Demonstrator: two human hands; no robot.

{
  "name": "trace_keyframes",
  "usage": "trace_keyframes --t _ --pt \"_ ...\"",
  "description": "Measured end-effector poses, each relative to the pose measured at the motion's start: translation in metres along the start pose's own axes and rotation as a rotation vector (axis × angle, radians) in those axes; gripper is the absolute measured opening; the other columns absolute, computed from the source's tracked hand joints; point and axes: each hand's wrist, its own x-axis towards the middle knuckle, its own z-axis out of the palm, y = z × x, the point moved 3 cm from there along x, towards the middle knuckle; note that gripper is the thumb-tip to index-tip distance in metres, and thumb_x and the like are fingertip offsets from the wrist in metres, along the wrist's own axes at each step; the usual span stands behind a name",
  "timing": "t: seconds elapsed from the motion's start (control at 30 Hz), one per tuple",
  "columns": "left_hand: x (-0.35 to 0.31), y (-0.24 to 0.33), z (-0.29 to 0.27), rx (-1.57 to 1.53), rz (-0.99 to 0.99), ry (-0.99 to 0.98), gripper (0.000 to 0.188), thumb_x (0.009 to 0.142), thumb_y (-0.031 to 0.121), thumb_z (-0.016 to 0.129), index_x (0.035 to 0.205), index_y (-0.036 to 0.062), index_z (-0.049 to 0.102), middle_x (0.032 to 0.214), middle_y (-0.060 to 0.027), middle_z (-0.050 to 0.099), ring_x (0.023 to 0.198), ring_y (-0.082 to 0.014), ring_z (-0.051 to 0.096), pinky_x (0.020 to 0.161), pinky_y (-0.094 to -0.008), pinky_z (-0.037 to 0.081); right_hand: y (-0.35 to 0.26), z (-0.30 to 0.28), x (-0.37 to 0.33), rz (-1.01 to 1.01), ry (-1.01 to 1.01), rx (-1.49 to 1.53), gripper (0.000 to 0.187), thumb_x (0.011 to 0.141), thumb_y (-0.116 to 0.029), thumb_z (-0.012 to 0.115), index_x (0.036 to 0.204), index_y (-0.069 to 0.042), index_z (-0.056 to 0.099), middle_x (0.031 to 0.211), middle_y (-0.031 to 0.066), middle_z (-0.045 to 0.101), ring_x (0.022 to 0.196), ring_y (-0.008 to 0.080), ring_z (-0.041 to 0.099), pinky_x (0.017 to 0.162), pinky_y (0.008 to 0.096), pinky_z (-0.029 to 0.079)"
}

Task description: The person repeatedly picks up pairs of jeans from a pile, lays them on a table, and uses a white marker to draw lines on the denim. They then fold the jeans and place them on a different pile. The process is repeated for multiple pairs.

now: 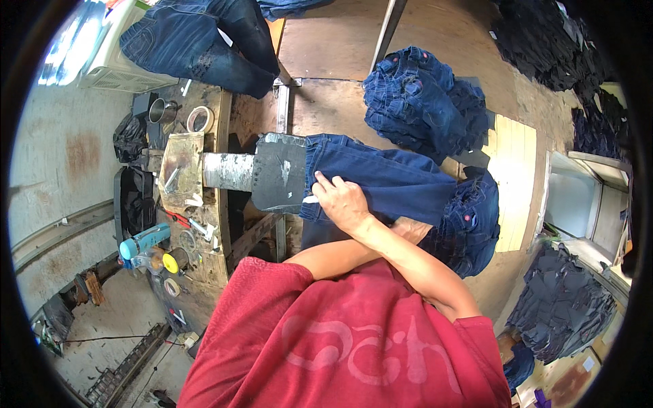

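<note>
Blue denim trousers (388,173) with a gathered waistband lie stretched over a narrow dark board (279,180), whose left end stays bare. My forearms cross in front of my body. Resting on the denim just right of the waistband is my right hand (342,202), fingers apart. A small white piece (311,199) shows beside its thumb side; whether the hand grips it is unclear. Under my right forearm, my left hand (411,230) reaches to the near edge of the trousers, by a bunched denim part (471,221). Its fingers are mostly hidden.
A silvery wrapped arm (228,171) joins the board to a worn wooden bench (221,255). On the bench are a tape roll (200,120), a metal cup (162,111) and a turquoise bottle (145,241). Piled denim (415,95) lies beyond the board; dark fabric pieces (561,299) lie right.
</note>
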Motion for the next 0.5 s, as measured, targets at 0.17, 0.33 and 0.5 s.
trace_keyframes --t 0.17,0.33,0.5 --pt "0.012 -0.006 -0.013 -0.079 0.041 0.006 0.055 0.097 0.035 0.07 0.141 0.0025 0.064 0.156 -0.018 0.057 0.152 -0.0384 0.046 0.126 -0.0621 0.032 0.028 -0.089 0.002 0.142 0.249 0.179 0.008 0.085 -0.004 0.074 0.09 -0.007 0.069 0.097 0.0095 0.079 0.076 0.025 0.074 0.064 0.0379 0.06" --pt "-0.001 -0.064 -0.079 -0.255 -0.061 0.125 0.057 0.097 0.039 0.074 0.141 0.0039 0.063 0.155 -0.0179 0.058 0.149 -0.0376 0.049 0.124 -0.0608 0.035 0.088 -0.253 -0.075 0.649 0.647 0.099 0.041 0.082 0.006 0.083 0.074 -0.011 0.047 0.069 -0.0023 0.047 0.063 0.0106 0.043 0.058 0.0332 0.04" --pt "-0.079 -0.162 -0.123 0.019 -0.345 -0.08 0.089 0.093 0.064 0.073 0.162 0.0118 0.051 0.173 -0.0155 0.042 0.161 -0.0356 0.038 0.133 -0.0554 0.026 0.161 -0.303 -0.17 0.986 0.962 0.036 0.055 0.091 -0.012 0.091 0.078 -0.012 0.038 0.076 -0.0058 0.041 0.071 0.0069 0.038 0.063 0.027 0.036"
